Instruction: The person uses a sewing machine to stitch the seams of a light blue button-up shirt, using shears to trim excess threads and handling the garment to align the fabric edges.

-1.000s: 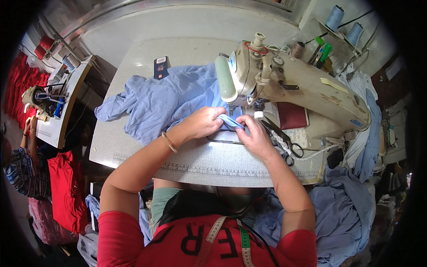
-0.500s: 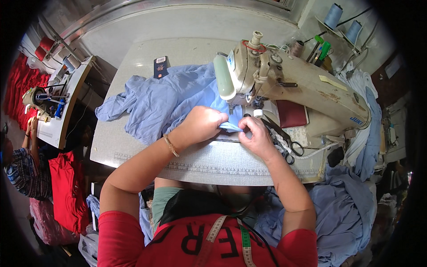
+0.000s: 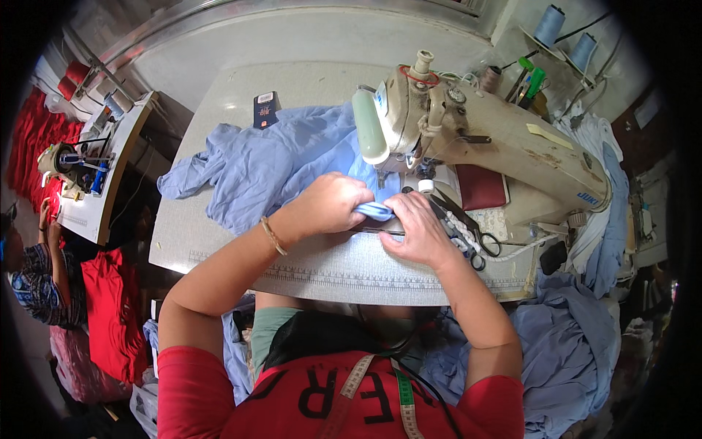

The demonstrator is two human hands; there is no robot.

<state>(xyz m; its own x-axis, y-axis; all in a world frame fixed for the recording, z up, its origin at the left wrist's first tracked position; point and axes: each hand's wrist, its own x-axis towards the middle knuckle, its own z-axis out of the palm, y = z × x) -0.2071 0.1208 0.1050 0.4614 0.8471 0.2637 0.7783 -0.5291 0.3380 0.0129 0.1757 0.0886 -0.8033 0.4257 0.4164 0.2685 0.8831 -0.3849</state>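
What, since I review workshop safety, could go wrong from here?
The left hand holds folded blue cloth close to the stitching end of the sewing machine, the right hand touching it: fingers might get pricked if the machine runs. The scissors lie near the right hand, which could brush them.

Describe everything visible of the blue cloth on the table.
The cloth is plain light blue, looks thin and soft, and lies wrinkled and bunched on the table, mostly left of the sewing machine, with part near its needle. A small folded portion is gripped by the left hand; the right hand's fingertips touch it.
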